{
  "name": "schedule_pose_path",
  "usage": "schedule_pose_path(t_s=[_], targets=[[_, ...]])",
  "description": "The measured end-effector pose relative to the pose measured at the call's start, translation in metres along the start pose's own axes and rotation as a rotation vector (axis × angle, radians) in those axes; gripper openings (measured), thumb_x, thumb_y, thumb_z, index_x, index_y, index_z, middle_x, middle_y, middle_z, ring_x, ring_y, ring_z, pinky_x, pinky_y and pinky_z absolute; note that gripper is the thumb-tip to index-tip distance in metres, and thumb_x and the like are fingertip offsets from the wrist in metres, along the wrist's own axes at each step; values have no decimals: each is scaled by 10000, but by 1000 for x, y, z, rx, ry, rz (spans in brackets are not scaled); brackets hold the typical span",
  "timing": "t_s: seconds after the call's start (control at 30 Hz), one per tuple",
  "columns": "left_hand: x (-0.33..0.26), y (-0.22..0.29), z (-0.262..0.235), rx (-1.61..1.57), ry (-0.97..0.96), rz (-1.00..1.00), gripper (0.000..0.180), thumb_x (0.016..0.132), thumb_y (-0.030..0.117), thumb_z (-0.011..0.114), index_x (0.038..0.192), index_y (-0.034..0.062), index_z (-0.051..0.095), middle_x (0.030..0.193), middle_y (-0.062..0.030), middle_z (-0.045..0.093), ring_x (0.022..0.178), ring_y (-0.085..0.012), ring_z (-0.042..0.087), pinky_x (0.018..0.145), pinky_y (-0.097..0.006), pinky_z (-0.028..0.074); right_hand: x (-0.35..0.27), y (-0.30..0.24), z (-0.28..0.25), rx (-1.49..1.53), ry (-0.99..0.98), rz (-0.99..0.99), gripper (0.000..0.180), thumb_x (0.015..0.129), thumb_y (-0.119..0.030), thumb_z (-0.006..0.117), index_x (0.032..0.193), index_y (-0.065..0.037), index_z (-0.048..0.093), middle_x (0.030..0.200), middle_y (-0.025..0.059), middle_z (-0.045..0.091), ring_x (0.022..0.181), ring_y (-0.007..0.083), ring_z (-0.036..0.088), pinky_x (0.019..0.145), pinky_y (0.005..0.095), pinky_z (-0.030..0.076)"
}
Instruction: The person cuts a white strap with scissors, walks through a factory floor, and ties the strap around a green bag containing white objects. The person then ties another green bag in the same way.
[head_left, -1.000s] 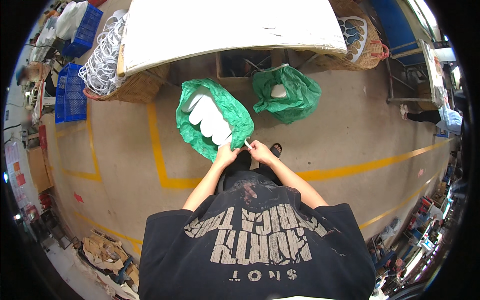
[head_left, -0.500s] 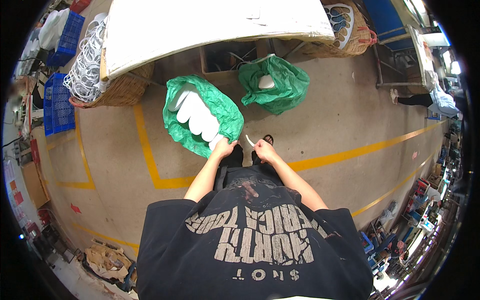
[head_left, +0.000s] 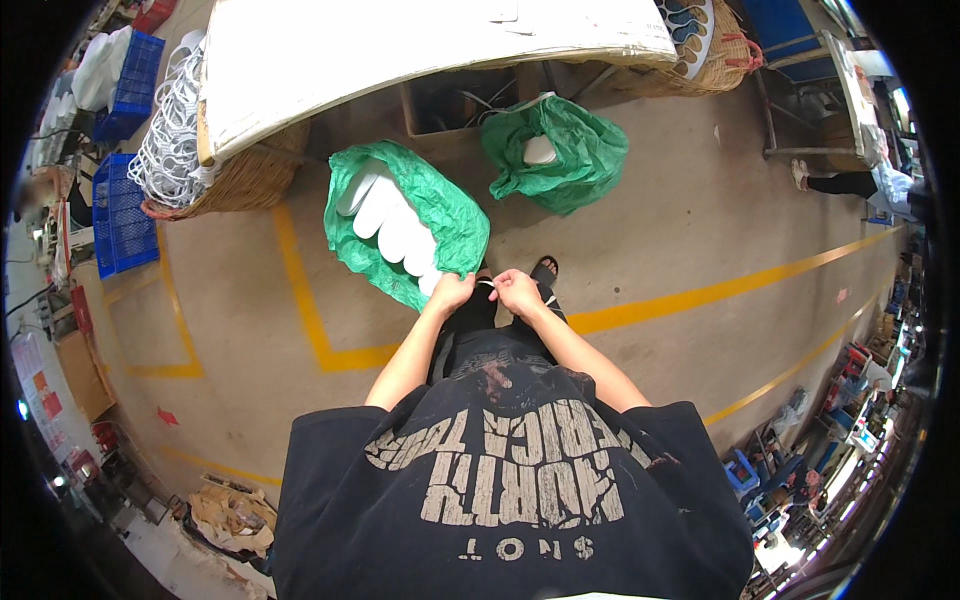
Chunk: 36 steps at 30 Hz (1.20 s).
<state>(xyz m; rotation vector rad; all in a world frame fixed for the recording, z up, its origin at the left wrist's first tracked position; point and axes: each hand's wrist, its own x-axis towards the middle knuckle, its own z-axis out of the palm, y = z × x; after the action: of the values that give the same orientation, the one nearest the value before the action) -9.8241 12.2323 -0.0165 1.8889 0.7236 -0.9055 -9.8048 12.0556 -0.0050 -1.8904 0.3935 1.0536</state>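
**Both hands pinched on a thin white strip**

Our left hand (head_left: 452, 292) and right hand (head_left: 517, 291) nip a small white strip (head_left: 487, 285) between closed fingertips. At ten o'clock, touching the left hand, a crinkled green sack (head_left: 440, 215) holds smooth white insoles (head_left: 390, 222). At one o'clock slumps another green sack (head_left: 570, 155); beyond, a woven basket (head_left: 225, 180).

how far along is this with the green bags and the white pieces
Done, as it looks: the green plastic bag on the left lies open on the floor with a row of white oval foam pieces in it. In hand: the left hand and right hand meet over a small white strip at that bag's near edge. Left: the second green bag sits bunched with one white piece showing.
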Motion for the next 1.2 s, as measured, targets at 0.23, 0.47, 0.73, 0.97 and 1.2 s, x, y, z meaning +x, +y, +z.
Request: schedule_pose_path(t_s=[0.23, 0.47, 0.73, 0.97, 1.2], targets=[[-20, -6, 7, 81, -55, 118, 523, 820, 360, 638, 1090, -88, 641, 1033, -317, 664, 1028, -398, 657, 887, -430, 508, 10, -2, 32, 328, -46, 168, 146, 940, -172, 582, 921, -36, 633, 733, 41, 678, 476, 89, 517, 395, 276, 402], [-41, 16, 1, 131, -110, 173, 434, 727, 224, 627, 1034, -82, 650, 962, -306, 673, 974, -419, 664, 849, -456, 519, 24, 5, 46, 34, 130, 98, 74, 840, -94, 584, 879, -61, 637, 735, 59, 669, 599, 159, 600, 537, 318, 471], [-38, 17, -6, -106, -47, 125, 458, 808, 366, 606, 1023, -35, 665, 964, -218, 704, 919, -335, 684, 834, -408, 523, 21, -12, 24, 611, -287, 342, 191, 895, -222, 539, 721, -147, 519, 560, -53, 416, 418, 77, 330, 389, 250, 231], [-30, 12, -21, -837, -296, -259, 417, 987, 383, 368, 969, 86, 660, 843, -43, 703, 701, -122, 650, 573, -301, 484, 14, -20, 17, 760, -410, 383, 220, 952, -334, 452, 809, -167, 437, 663, -57, 396, 482, 71, 310, 440, 244, 267], [-29, 7, -7, -390, -77, 85, 153, 871, 129, 600, 928, 48, 717, 831, -102, 716, 750, -206, 672, 657, -357, 509, 9, -21, 12, 662, -382, 330, 188, 957, -283, 447, 861, -131, 504, 725, -28, 486, 546, 91, 413, 503, 268, 369]])
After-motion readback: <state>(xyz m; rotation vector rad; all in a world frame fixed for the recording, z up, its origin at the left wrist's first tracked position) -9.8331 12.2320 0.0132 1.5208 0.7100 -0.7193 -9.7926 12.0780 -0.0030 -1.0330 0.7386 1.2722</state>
